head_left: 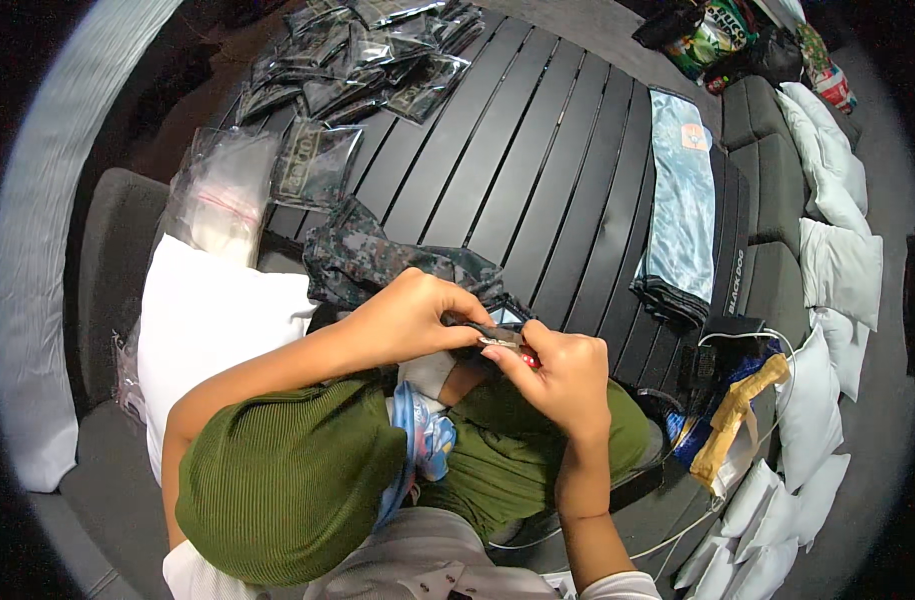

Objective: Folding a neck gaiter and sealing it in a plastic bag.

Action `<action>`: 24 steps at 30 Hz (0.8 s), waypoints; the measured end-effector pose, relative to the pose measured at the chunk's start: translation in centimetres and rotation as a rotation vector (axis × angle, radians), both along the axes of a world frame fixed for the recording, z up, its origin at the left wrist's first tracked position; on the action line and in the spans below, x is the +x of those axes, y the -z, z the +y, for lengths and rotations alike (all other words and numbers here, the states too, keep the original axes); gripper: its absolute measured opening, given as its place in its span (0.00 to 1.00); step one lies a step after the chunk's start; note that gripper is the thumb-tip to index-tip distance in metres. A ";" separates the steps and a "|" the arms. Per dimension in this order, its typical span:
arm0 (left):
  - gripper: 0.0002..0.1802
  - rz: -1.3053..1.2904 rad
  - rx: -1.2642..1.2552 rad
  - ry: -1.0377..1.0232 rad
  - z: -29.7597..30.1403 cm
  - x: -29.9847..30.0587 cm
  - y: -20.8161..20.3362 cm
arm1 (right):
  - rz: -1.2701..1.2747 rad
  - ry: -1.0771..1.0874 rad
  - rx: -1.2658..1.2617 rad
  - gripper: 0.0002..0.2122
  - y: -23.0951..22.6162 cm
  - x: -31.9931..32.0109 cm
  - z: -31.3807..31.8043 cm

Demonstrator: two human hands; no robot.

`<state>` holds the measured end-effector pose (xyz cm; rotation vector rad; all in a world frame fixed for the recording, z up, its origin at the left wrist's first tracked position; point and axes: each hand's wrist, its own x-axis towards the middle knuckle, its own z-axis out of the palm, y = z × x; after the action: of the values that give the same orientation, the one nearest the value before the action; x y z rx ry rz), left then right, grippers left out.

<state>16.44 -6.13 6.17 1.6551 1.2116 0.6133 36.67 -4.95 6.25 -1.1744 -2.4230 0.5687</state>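
Note:
A dark camouflage-patterned cloth piece (378,255) lies bunched over the table's near edge, with one edge drawn toward me. My left hand (418,310) is closed in a pinch on that edge. Close beside it, my right hand (568,375) grips a small metal tool with a red part (528,357); its exact kind is too small to make out. The tool's silvery end is right at the pinched cloth, between the fingertips of both hands. Fingers partly cover both the tool and the cloth edge.
On the black slatted table (538,140) are a heap of clear-wrapped dark packets (378,60), another wrapped packet (318,165), clear plastic bags (218,195) and a stack of light blue cloth (683,190). White cushions (838,265) line the right. A white cable (793,380) hangs near a blue-and-gold bag (733,425).

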 end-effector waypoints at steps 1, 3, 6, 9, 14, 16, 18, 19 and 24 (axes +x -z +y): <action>0.11 0.000 0.000 0.000 0.0 0.0 0.1 | -0.003 -0.004 0.018 0.22 0.1 0.0 0.0; 0.11 -0.013 -0.002 -0.001 0.0 0.1 0.2 | -0.008 -0.005 0.037 0.22 0.0 0.1 0.0; 0.11 -0.021 -0.001 -0.012 0.0 0.2 0.1 | -0.031 -0.002 0.062 0.22 0.0 0.1 0.0; 0.11 -0.002 -0.073 -0.015 0.0 0.1 -0.1 | -0.044 -0.002 0.084 0.22 0.2 0.1 0.1; 0.12 -0.073 -0.161 -0.020 0.0 0.1 0.3 | -0.037 0.000 0.100 0.22 0.2 0.1 0.1; 0.12 -0.097 -0.162 -0.022 0.0 0.2 0.3 | -0.039 0.000 0.102 0.22 0.1 0.2 0.1; 0.12 -0.076 -0.165 -0.011 0.1 0.2 0.2 | -0.039 -0.001 0.104 0.22 0.0 0.2 0.1; 0.12 -0.077 -0.165 -0.011 0.1 0.2 0.3 | -0.053 -0.010 0.113 0.22 -0.1 0.3 0.1; 0.11 -0.051 -0.146 0.016 0.2 0.2 -0.1 | -0.045 -0.023 0.087 0.21 0.2 0.7 0.4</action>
<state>16.65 -5.96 6.24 1.5166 1.1775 0.5410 37.37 -4.58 6.06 -1.1366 -2.4759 0.4438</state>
